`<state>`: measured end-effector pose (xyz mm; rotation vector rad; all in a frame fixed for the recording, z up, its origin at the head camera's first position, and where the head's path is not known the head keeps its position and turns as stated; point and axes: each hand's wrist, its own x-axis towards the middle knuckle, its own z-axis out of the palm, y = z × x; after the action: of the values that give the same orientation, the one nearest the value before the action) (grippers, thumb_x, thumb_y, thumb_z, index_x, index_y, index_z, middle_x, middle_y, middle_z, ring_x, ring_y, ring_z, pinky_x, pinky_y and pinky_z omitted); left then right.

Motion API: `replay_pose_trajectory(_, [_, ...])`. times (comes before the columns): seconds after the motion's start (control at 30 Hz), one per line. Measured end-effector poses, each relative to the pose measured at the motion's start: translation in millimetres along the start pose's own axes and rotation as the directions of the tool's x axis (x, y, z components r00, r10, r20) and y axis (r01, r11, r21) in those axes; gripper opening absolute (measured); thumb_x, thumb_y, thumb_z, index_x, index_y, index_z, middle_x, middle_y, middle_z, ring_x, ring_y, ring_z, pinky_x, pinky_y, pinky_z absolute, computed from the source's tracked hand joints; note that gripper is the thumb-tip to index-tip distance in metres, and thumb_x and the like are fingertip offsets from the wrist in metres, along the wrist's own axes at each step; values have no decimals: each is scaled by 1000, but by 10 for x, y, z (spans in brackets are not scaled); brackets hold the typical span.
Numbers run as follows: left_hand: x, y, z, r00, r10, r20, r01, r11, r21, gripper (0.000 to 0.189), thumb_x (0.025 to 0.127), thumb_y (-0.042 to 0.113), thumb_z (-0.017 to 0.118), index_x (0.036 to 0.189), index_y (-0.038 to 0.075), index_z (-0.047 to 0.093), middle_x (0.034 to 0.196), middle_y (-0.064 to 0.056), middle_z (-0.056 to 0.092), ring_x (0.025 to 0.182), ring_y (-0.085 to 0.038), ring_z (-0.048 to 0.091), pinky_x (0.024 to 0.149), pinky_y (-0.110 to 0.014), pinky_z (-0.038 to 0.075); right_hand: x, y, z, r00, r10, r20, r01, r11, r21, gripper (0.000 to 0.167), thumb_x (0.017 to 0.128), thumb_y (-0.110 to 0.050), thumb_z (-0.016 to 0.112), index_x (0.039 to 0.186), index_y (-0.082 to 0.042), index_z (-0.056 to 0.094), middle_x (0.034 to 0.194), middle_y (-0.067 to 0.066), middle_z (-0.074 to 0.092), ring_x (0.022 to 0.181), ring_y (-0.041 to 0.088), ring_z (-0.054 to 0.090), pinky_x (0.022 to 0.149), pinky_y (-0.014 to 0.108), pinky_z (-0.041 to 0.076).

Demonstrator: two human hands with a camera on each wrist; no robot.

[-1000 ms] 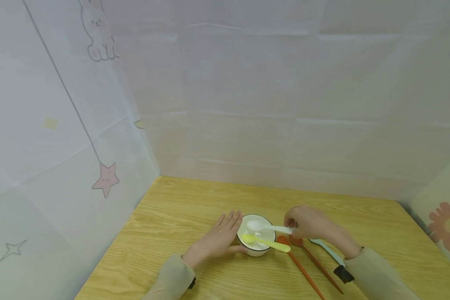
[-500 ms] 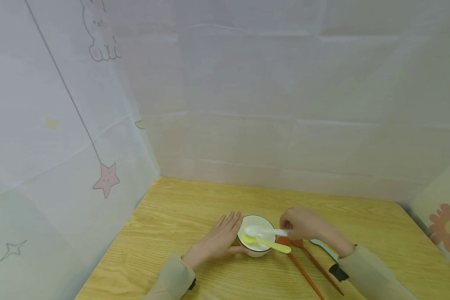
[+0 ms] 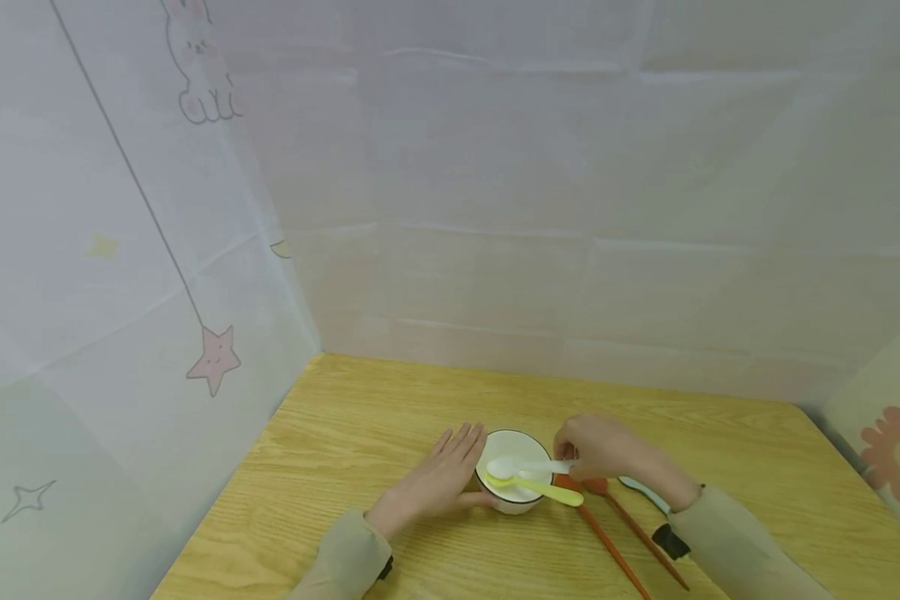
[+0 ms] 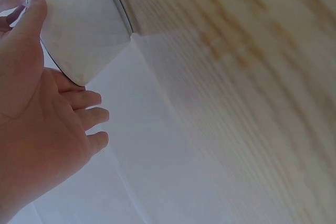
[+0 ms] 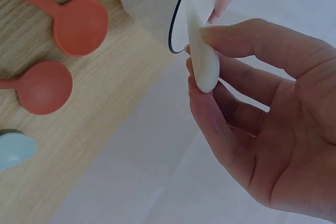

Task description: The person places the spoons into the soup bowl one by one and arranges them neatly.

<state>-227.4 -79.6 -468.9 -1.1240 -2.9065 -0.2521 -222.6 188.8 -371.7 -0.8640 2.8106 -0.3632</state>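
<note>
White bowl (image 3: 513, 446), one, dark-rimmed, upright on a wood-grain table (image 3: 390, 400); left hand (image 3: 435, 483) at its side, fingers extended against the wall, thumb spread apart from them. White spoon (image 3: 547, 467), one, handle pinched between thumb and fingers of the right hand (image 3: 603, 446), head within the bowl's opening (contact with the bottom cannot be told). Yellow spoon (image 3: 547, 490), one, head in bowl, handle over rim. Orange spoons (image 5: 81, 26), two, and light-blue utensil (image 5: 17, 150), one, on the table right of the bowl
</note>
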Motion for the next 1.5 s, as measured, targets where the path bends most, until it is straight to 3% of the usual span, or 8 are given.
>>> replay_pose_trajectory(0.7, [10,17,-11,1000,5,-13,-5,1000,3,98,92,64,52,158,0,17,166,-16,19,154,-35,20,125,-51,23,3,47,10,995,-98,14,96,993,62,13,77,-1,76,80,-13,76,75,-7,71,64,-3,55,57,18,47])
replay_pose_trajectory(1.0, [8,9,-6,1000,-5,-3,5,1000,-6,99,92,65,52,158,1,15,166,-15,17,155,-33,18,126,-51,22,-35,33,-2,994,-99,53,92,988,124,10,79,-3,75,84,-11,77,78,-6,72,66,0,59,58,17,49])
replay_pose_trajectory(1.5, [17,-7,29,1000,-4,-6,4,1000,-1,99,92,65,51,158,0,17,166,-17,18,154,-34,19,126,-51,21,-76,19,39,994,-74,86,55,978,201,8,84,-4,72,86,-10,76,77,-7,68,57,-1,53,48,17,46])
